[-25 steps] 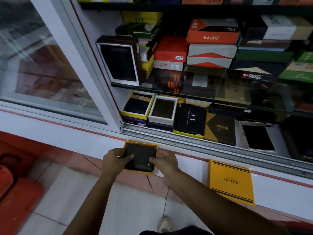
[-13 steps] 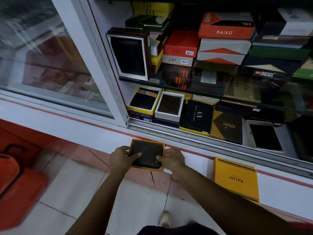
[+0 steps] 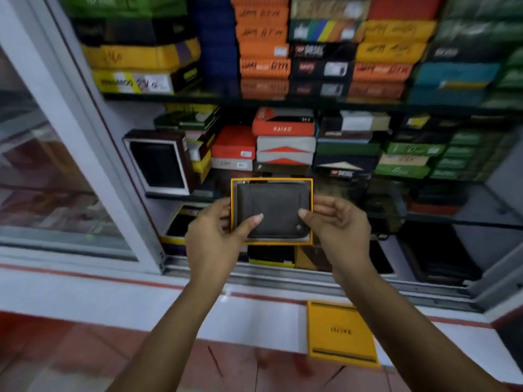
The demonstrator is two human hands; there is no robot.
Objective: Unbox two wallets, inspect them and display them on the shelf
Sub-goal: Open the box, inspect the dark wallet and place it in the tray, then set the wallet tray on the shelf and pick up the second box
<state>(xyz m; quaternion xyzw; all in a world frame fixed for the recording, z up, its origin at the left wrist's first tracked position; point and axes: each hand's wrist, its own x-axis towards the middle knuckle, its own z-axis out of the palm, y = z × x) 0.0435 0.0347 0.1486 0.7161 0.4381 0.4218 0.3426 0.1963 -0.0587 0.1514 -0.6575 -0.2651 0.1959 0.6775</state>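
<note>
Nearest me: a red and pale tiled floor (image 3: 85,360), with both forearms reaching up from the bottom edge.

On the white ledge (image 3: 113,295) below the cabinet: one yellow box lid (image 3: 341,333), lying flat with its print facing away, to the right of my arms.

Next: my left hand (image 3: 210,239) and right hand (image 3: 338,229), apart, each closed on one side of a yellow-rimmed open box (image 3: 271,181). Both thumbs press on the dark wallet (image 3: 273,209) that sits inside it. I hold the box up off the ledge, its open face toward me, in front of the lower shelves.

Behind it: the sliding track (image 3: 283,274) and white door frame (image 3: 93,154), with a glass pane (image 3: 42,179) to the left.

Further back, middle shelf (image 3: 181,197): a dark framed box (image 3: 158,162) standing upright at the left, then stacked red, white, green and black boxes.

Farthest, top shelf (image 3: 169,96): more stacks in yellow, orange, blue and green, labels too blurred to read.
</note>
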